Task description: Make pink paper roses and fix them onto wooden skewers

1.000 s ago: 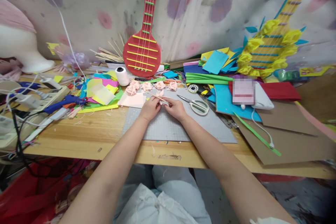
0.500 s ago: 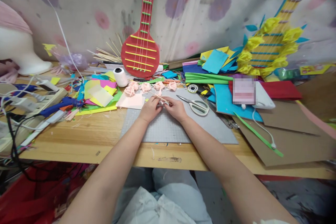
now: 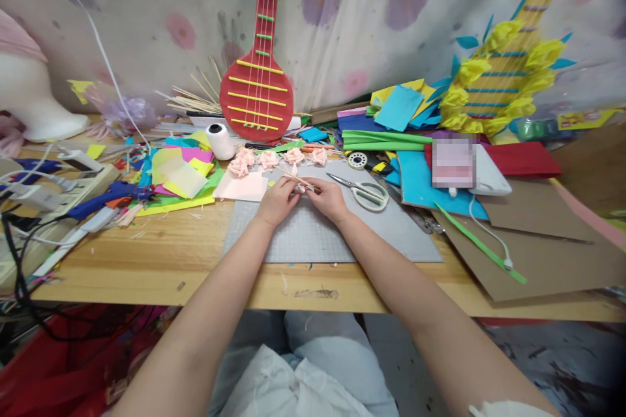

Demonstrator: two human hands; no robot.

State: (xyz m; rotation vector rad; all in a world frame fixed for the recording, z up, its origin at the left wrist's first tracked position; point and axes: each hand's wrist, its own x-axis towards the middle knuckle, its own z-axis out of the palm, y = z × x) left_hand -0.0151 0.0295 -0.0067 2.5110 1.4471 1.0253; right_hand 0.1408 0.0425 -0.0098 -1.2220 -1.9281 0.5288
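Observation:
Over the grey cutting mat point(image 3: 313, 241), my left hand point(image 3: 278, 202) and my right hand point(image 3: 328, 199) meet with fingers closed. A thin wooden stick point(image 3: 292, 176) runs between their fingertips, with a small pale pink piece by it that the fingers partly hide. Just behind the hands lies a row of several pale pink paper roses point(image 3: 268, 159). Sheets of pale pink paper point(image 3: 240, 187) rest left of my left hand. To the right of my right hand, scissors with pale handles point(image 3: 370, 197) lie slightly spread on the mat.
A white thread spool point(image 3: 220, 142) and a red paper lute point(image 3: 257, 101) stand behind. Coloured paper scraps point(image 3: 178, 172), a blue glue gun point(image 3: 110, 199) and a power strip point(image 3: 92, 186) crowd the left. Brown cardboard point(image 3: 528, 260) and a yellow flowered instrument point(image 3: 493, 91) are at right.
The whole view has shifted slightly. Both hands stay together at the same spot on the mat, still holding the stick, with only a slight change in the fingers.

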